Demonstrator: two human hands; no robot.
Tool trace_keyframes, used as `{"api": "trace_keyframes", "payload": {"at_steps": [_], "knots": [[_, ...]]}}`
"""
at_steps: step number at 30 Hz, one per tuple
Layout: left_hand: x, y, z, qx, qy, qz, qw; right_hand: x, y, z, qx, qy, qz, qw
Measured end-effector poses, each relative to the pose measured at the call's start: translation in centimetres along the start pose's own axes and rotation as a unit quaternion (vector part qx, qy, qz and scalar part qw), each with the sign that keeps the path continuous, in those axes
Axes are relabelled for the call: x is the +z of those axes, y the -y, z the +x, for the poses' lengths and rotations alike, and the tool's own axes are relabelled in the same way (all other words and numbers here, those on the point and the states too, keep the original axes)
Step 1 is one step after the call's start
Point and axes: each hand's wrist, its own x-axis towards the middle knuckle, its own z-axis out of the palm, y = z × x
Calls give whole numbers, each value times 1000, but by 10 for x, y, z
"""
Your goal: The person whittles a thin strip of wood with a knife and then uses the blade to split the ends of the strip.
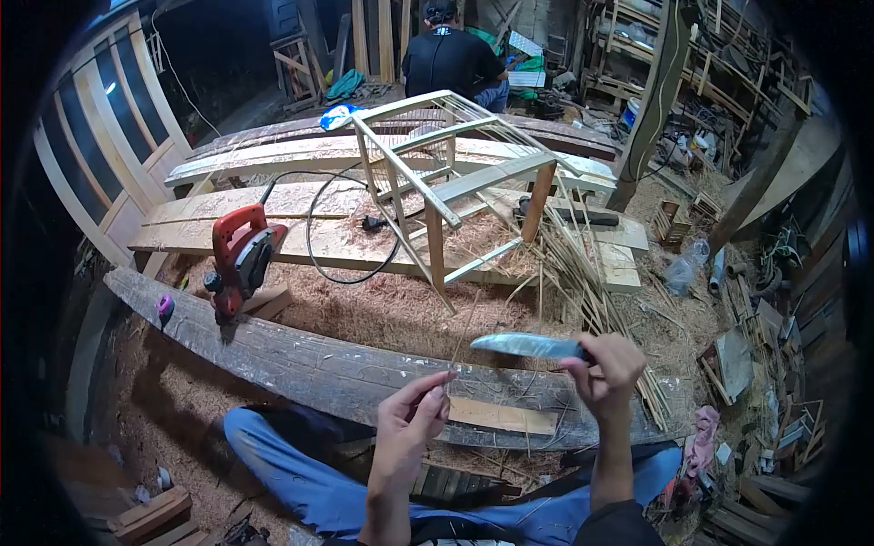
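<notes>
The strip (458, 355) is held pinched in the left hand (411, 419) over the plank (300, 364), the knife (528, 346) is gripped in the closed right hand (605, 366) just beside it, and trimming is judged barely begun.

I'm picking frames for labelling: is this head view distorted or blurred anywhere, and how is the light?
Head view: strong fisheye bend with black corners, so the grey plank bows; the knife in the right hand looks slightly smeared, the left hand sharper; light is bright on the chair frame, dim behind.
</notes>
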Motion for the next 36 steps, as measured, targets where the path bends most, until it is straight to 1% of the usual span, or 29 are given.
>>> {"api": "trace_keyframes", "payload": {"at_steps": [1,2,4,6,7,8,10,14,16,17,18,19,20,21,22,24,25,26,27,28,29,30,31,33,34,36], "knots": [[3,3,0,-2,1,-2,1000,2,8,-2,5,15,47,999],[6,5,1,-6,10,-13,1000,4,17,-4,-16,41,84,995],[14,11,1,-13,27,-21,999,9,35,-10,-50,106,81,990],[18,18,-3,-39,23,-17,999,18,45,-13,-42,98,92,990],[11,18,-5,-49,83,-65,993,21,47,-14,-39,92,108,989],[13,19,-6,-49,80,-64,994,21,47,-14,-40,93,111,989],[19,19,-6,-22,55,-13,998,18,46,-10,-42,100,106,988],[18,19,-7,-3,71,23,997,9,40,-7,-39,97,89,991],[21,10,-7,-12,35,60,998,7,32,-7,-37,115,43,992],[19,6,-8,-24,46,66,997,18,17,-19,1,34,-3,999],[18,0,-11,-23,45,66,997,13,0,-8,39,-8,-20,999],[17,-6,-16,-19,52,75,996,5,-23,-7,95,-1,-137,986],[15,-9,-19,-15,57,84,995,0,-46,-12,105,-41,-107,988],[13,-7,-19,26,71,39,996,-14,-42,-6,124,-22,-97,987],[14,-10,-16,30,65,39,997,-17,-42,-6,86,-45,-81,992],[16,-17,-10,-26,-3,71,997,-18,-21,-10,85,-26,-10,996],[14,-11,-5,-38,4,39,998,-14,-12,-9,63,-25,10,998],[16,-6,-1,-38,10,39,998,-10,-1,-7,43,-22,30,998],[17,-2,0,-38,22,22,999,-7,7,-6,36,-2,59,998],[18,2,0,-40,30,6,999,-8,14,-7,31,63,77,995],[17,7,-1,-43,28,7,999,-7,22,-6,20,88,86,992],[14,10,0,-49,52,0,997,-3,30,-5,9,110,97,989],[13,12,0,-54,76,-7,996,2,37,-6,9,109,99,989],[18,16,-3,-57,71,-30,995,10,46,-10,-14,131,127,983],[21,18,-4,-61,65,-55,995,12,47,-11,-14,130,125,984],[22,18,-4,-59,84,-48,994,17,49,-13,-27,122,151,981]]}}
